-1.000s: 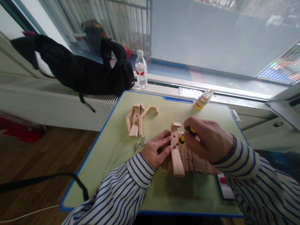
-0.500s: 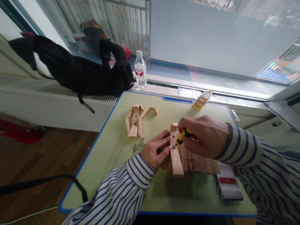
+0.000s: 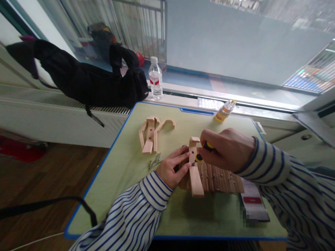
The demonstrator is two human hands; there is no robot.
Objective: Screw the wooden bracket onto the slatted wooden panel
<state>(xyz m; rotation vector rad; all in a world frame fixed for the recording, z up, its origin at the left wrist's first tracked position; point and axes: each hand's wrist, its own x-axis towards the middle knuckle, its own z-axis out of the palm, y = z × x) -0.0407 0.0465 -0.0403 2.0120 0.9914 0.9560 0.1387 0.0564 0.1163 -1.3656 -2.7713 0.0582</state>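
A pale wooden hook [image 3: 196, 181] lies across a brown board with a wood-grain face [image 3: 222, 179], its curved end pointing away from me. My left hand [image 3: 171, 169] grips the hook's left side, thumb and index fingertip beside its two dark screw holes. In my closed right hand [image 3: 222, 150] is a yellow and black screwdriver [image 3: 208, 145], angled down at the lower hole; its tip is hard to make out. Several small metal screws [image 3: 155, 162] lie left of my left hand. Further back rest more loose wooden hooks [image 3: 150, 136].
The pale green table [image 3: 117, 195] has a blue edge. A clear bottle with a yellow base [image 3: 225, 111] stands at its back right. A phone-like flat object [image 3: 251, 200] lies near the right front. On the sill are a water bottle [image 3: 156, 80] and a black bag [image 3: 104, 83].
My right hand has turned slightly around the screwdriver, and less of its yellow handle shows. My left hand and the hook stay in place; the view has shifted a little.
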